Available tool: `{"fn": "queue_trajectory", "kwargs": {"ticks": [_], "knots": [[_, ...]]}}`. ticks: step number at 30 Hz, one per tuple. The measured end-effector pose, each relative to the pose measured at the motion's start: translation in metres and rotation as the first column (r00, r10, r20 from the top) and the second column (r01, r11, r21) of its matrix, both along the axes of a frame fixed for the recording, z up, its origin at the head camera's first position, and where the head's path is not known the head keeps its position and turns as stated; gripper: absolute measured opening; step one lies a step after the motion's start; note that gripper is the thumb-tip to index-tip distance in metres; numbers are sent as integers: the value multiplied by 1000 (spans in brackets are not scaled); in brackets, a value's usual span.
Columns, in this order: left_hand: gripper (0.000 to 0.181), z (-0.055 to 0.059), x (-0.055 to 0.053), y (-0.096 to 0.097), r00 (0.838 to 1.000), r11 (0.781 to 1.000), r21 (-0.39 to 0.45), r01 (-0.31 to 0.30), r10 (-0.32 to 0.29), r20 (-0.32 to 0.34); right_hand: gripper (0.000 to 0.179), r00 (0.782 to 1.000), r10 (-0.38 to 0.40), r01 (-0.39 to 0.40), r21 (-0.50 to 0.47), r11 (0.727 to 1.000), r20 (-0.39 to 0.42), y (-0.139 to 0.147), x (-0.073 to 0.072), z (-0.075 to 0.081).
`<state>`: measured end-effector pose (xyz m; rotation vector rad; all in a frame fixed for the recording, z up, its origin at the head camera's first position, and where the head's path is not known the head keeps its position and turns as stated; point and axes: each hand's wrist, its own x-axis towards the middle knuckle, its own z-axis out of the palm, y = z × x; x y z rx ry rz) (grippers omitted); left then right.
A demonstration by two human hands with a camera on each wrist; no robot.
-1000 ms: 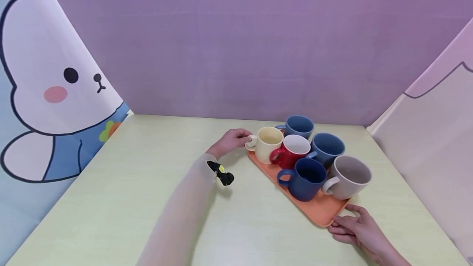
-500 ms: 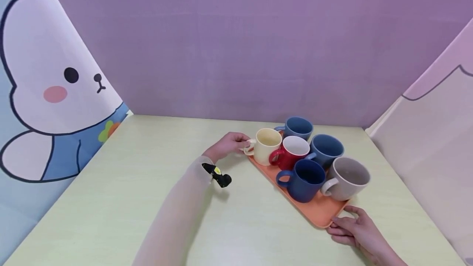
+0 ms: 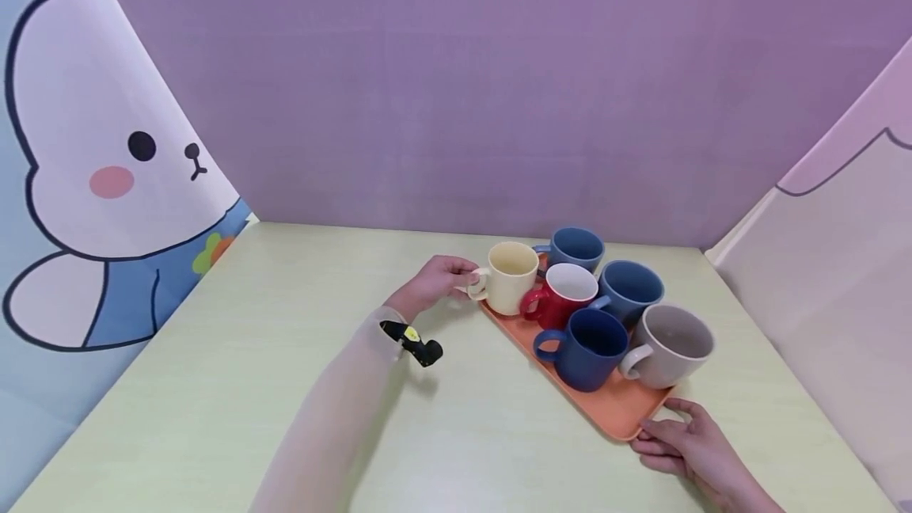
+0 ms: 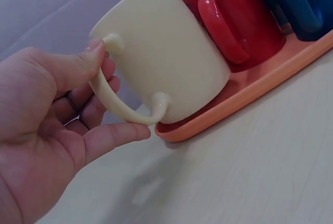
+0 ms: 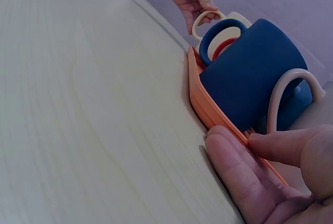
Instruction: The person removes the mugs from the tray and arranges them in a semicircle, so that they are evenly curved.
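Note:
At the far left end of the orange tray (image 3: 627, 410), my left hand (image 3: 438, 283) pinches the handle of a cream mug (image 3: 511, 283). In the left wrist view the thumb lies on top of the handle (image 4: 112, 99), with fingers around and beneath it; the mug is close over the tray's end. My right hand (image 3: 687, 446) grips the tray's near right corner, thumb on the rim and fingers against its outer side. Beside the cream mug stands a red mug (image 3: 556, 307) with a white inside. A dark blue mug (image 3: 587, 362) and a grey mug (image 3: 673, 347) are nearest my right hand.
Two lighter blue mugs (image 3: 630, 291) stand along the tray's far side. The pale wooden table (image 3: 214, 386) ends at a purple backdrop (image 3: 456, 85). A cartoon-printed panel (image 3: 128, 260) borders the left, a pale one (image 3: 826, 283) the right.
My left hand has moved slightly left with the cream mug, which now sits a little higher and farther from the red mug. My right hand stays at the tray's corner.

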<state>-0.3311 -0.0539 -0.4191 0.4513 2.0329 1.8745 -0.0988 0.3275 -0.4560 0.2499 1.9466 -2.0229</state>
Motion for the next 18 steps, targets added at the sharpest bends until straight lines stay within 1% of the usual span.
{"fn": "queue_trajectory", "kwargs": {"ticks": [3,8,15,18], "knots": [[29,1,1,-2,1000,999,35,-22,22,-2,73,1000,7,-7,3,1000,-3,1,0,0],[27,3,4,-9,999,998,53,-38,39,-17,73,1000,7,-7,6,1000,7,1,0,1],[29,7,9,-26,996,994,70,-80,83,-35,69,1000,3,-3,0,1000,-1,1,0,0],[30,8,10,-34,993,991,75,-110,113,-36,69,1000,-4,4,-1,1000,-6,1,0,-1]]}}
